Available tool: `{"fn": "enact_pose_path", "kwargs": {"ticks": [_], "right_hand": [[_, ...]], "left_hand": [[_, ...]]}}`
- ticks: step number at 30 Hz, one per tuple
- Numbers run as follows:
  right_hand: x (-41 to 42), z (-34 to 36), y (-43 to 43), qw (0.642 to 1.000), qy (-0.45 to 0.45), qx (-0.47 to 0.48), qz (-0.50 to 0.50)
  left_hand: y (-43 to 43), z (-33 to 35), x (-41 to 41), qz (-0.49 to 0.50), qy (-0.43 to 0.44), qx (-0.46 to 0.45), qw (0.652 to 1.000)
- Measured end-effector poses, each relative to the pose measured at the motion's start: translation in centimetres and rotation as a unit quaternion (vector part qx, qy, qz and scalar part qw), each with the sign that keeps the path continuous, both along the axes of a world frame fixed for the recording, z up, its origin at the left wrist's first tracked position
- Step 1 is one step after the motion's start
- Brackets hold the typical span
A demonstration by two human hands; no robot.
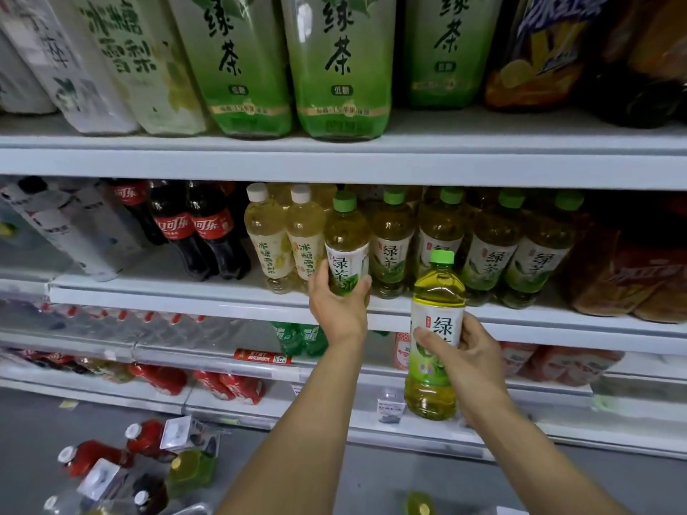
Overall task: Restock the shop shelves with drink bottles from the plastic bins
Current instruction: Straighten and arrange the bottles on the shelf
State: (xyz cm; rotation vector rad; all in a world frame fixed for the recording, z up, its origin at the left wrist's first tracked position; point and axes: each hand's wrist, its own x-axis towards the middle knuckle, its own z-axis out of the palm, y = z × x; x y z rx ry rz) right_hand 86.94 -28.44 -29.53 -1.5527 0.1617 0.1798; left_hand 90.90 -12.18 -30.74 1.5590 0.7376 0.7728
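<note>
Left hand (336, 310) gripping shelf-edge bottle (347, 232), right hand (468, 351) gripping second bottle (438, 291) — both tea-filled

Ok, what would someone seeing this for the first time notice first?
The left hand grips a green-capped tea bottle at the front of the middle shelf, while the right hand holds a second tea bottle in the air before that shelf. Large green tea bottles line the top shelf.

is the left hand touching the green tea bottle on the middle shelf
Touching. The head view shows the left hand with thumb and fingers curled round the lower part of the green-capped tea bottle at the shelf edge.
</note>
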Motion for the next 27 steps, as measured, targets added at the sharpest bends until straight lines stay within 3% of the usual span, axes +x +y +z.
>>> {"fn": "enact_pose_path", "kwargs": {"ticks": [19, 27], "right_hand": [[0.8, -2.2, 0.0, 0.999, -0.015, 0.034, -0.03], [1.1, -2.4, -0.2, 0.999, -0.017, 0.032, -0.029]], "left_hand": [[-0.1, -1.2, 2.7, 0.027, 0.07, 0.069, 0.995], [-0.4, -2.2, 2.1, 0.039, 0.093, 0.031, 0.994]]}}
